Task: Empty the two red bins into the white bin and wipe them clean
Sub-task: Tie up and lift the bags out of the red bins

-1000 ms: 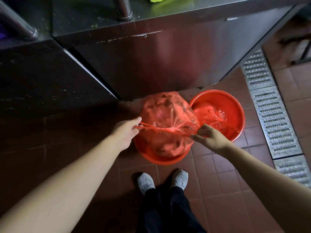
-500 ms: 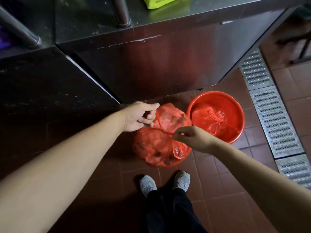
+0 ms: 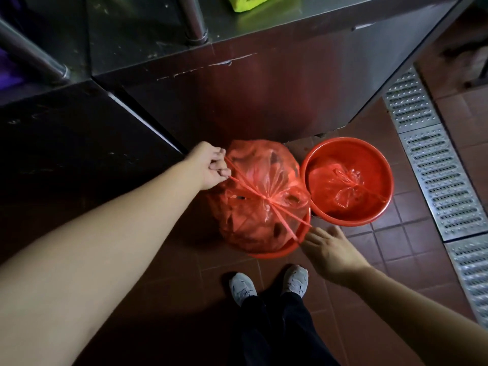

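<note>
Two red bins stand on the tiled floor by the steel counter. The left red bin [image 3: 277, 253] holds a full red plastic bag [image 3: 258, 207] that bulges over its rim. The bag's handles cross in a knot at the top. My left hand [image 3: 211, 165] grips the handle strands at the bag's upper left. At the lower right, by the bin's rim, my right hand [image 3: 327, 249] pinches the other taut strand ends at its fingertips. The right red bin [image 3: 343, 140] holds a small tied red bag [image 3: 346, 186]. No white bin is in view.
A stainless steel counter [image 3: 264, 96] rises right behind the bins, with a yellow-green cloth [image 3: 248, 1] on top. A metal drain grate [image 3: 435, 180] runs along the floor at the right. My shoes [image 3: 243, 286] stand just in front of the left bin.
My hands have pulled apart, the left toward the upper left and the right toward the lower right, drawing the handles tight into a knot over the bag.
</note>
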A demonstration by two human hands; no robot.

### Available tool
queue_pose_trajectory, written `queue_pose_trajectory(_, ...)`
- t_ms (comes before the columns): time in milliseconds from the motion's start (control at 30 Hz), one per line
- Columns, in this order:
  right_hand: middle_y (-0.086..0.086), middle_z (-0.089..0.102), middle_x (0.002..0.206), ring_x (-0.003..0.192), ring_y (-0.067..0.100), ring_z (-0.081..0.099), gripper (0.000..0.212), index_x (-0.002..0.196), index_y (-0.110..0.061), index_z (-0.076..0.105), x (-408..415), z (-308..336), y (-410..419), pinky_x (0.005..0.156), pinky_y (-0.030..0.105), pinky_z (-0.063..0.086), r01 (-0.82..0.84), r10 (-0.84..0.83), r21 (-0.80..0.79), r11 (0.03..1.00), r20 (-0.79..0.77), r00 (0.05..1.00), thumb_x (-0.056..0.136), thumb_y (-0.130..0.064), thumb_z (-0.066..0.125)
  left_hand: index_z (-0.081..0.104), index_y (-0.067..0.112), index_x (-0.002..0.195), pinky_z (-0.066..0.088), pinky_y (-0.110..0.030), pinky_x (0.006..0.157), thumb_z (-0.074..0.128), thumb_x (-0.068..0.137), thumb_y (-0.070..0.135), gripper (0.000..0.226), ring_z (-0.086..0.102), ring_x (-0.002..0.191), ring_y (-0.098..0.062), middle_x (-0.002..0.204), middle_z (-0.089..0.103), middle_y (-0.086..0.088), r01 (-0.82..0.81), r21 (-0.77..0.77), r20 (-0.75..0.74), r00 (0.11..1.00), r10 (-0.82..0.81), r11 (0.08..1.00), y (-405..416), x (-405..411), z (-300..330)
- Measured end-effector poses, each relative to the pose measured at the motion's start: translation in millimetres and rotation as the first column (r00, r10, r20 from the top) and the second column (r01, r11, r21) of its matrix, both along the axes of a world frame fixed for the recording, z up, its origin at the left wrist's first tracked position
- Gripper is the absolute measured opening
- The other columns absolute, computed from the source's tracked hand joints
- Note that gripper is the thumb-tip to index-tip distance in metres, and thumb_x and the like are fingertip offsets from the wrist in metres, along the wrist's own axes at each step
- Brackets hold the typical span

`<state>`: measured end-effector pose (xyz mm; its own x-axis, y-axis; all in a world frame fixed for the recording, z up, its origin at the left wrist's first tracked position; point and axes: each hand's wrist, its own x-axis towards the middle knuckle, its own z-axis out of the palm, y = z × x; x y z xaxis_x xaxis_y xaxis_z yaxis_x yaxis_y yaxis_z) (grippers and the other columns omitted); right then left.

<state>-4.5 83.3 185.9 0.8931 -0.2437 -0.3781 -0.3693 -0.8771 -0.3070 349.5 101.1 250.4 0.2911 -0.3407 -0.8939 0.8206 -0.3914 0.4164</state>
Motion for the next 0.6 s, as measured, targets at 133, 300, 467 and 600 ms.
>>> queue_pose_trajectory(133,-0.012,0.059,0.093,0.095,0.014,0.054,0.032,0.090,-0.028,0.062,10,-1,-17,0.082,0.036,0.030,-0.007,0.009,-0.033,0.999,0.076,0.997,0.099,-0.038,0.034,0.047,0.014,0.068,0.023,-0.025,0.050,0.037,0.093,0.011,0.027,0.016,0.037,-0.010,0.045,0.026,0.009,-0.058,-0.012,0.028,0.998,0.059,0.998,16,-4,-18)
queue_pose_trajectory(300,-0.005,0.060,0.078,0.082,0.019,0.054,0.024,0.076,-0.017,0.061,20,8,-26,0.080,0.038,0.035,0.100,-0.103,0.048,0.994,0.073,0.992,0.090,-0.031,0.046,0.059,0.009,0.078,0.033,-0.026,0.051,0.044,0.088,0.012,0.017,0.036,0.043,-0.011,0.057,0.048,0.002,0.204,-0.070,0.060,0.978,-0.200,0.976,20,-7,-10)
queue_pose_trajectory(467,0.005,0.050,0.052,0.050,0.010,0.042,0.032,0.058,-0.007,0.054,58,45,-35,0.053,0.022,0.035,0.537,-0.749,0.710,0.455,-0.021,0.662,0.078,-0.029,0.042,0.068,-0.002,0.099,0.054,-0.025,0.066,0.034,0.080,-0.015,0.041,0.070,0.083,-0.019,0.088,0.070,-0.013,0.553,-0.197,0.089,0.832,-0.547,0.809,29,-26,1)
queue_pose_trajectory(600,0.019,0.065,0.074,0.061,0.027,0.058,0.030,0.077,0.004,0.068,91,66,-41,0.060,0.031,0.052,0.411,-0.807,0.908,-0.078,-0.300,0.509,0.084,0.002,0.040,0.067,-0.005,0.107,0.055,-0.022,0.069,0.049,0.091,-0.013,0.026,0.070,0.091,-0.019,0.096,0.070,-0.013,0.612,-0.268,0.030,0.777,-0.629,0.744,38,-43,3)
